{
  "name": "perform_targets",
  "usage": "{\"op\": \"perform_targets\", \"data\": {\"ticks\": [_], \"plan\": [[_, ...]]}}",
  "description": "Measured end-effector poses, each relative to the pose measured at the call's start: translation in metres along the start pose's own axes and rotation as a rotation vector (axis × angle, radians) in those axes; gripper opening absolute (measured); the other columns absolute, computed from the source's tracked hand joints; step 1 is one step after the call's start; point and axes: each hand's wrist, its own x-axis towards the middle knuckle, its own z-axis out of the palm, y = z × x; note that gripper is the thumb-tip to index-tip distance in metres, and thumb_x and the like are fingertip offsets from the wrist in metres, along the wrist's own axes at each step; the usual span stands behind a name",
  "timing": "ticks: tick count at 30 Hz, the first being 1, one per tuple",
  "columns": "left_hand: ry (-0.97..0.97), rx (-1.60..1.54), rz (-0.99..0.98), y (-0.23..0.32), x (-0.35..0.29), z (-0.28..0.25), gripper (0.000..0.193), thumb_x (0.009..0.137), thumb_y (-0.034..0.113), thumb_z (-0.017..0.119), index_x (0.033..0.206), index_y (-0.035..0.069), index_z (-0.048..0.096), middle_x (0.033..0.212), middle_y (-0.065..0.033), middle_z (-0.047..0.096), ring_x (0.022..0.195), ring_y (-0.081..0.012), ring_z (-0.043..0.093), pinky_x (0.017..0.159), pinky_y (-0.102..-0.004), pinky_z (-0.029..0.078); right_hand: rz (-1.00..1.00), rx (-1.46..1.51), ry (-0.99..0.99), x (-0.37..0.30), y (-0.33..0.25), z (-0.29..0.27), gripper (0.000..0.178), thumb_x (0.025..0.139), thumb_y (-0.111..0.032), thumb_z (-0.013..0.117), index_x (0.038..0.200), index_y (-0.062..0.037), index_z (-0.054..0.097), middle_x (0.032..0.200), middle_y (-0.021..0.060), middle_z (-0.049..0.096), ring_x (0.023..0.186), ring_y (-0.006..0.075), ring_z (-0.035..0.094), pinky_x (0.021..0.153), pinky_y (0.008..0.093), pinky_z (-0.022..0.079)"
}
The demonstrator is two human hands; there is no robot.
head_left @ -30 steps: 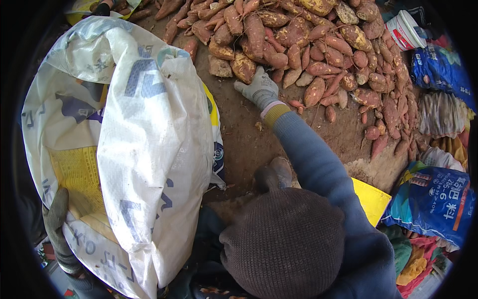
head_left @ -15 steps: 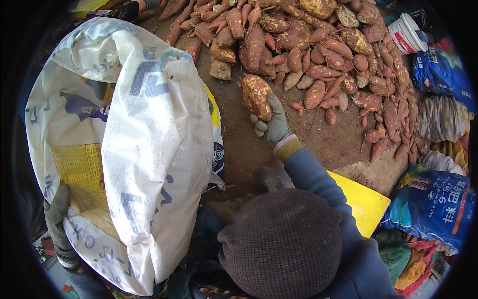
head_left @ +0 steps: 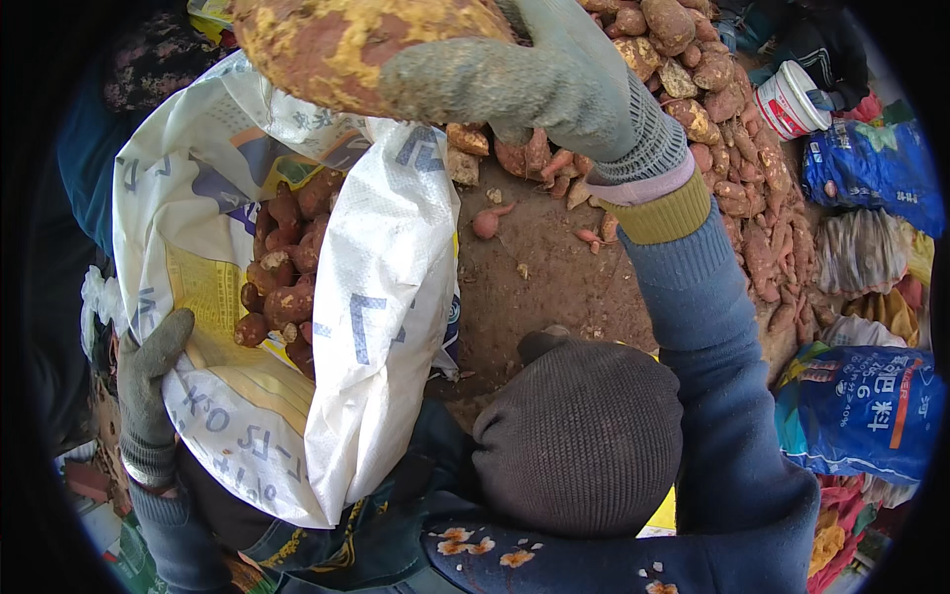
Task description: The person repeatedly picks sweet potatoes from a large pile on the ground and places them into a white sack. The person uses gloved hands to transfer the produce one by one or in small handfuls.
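My left hand, in a grey knit glove, grips the near left rim of a white woven sack, thumb apart from the fingers. The sack stands with its mouth open. Inside lie several reddish sweet potatoes. Raised high above the sack's far rim, my gloved right hand is closed around a large sweet potato with rough yellowish-brown patches. That sweet potato's top runs out of the picture. Its holding hand and forearm cover part of the heap behind.
A small sweet potato lies on bare brown ground beside the sack. At the right stand a white bucket, blue printed bags and a bundle of clear plastic. A dark knitted cap fills the lower middle.
My right hand has lifted the large sweet potato from beside the heap up and leftward over the sack's rim. The sweet potatoes inside the sack have come into sight. My left hand keeps its hold.
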Motion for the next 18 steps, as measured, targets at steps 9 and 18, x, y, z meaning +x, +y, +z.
{"op": "perform_targets", "data": {"ticks": [9,18], "plan": [[-0.049,-0.052,-0.023,-0.001,-0.008,0.0,0.046,0.096,0.021,0.065,0.134,-0.004,0.06,0.116,-0.01,0.07,0.095,-0.0178,0.069,0.087,-0.0322,0.055,0.45,0.125,0.549,0.024,0.088,0.043,0.063,0.094,-0.046,0.07,0.14,-0.0037,0.059,0.123,0.0147,0.073,0.113,0.0219,0.07,0.094,0.0343,0.058],[0.012,0.021,-0.072,-0.001,-0.005,-0.007,0.056,0.094,0.025,0.067,0.141,-0.004,0.055,0.126,-0.0145,0.066,0.106,-0.0233,0.066,0.099,-0.038,0.052,0.988,-0.838,-0.376,-0.117,0.257,0.152,0.069,0.09,-0.047,0.07,0.147,-0.0159,0.047,0.159,0.0148,0.041,0.134,0.0301,0.054,0.107,0.0462,0.048]]}}
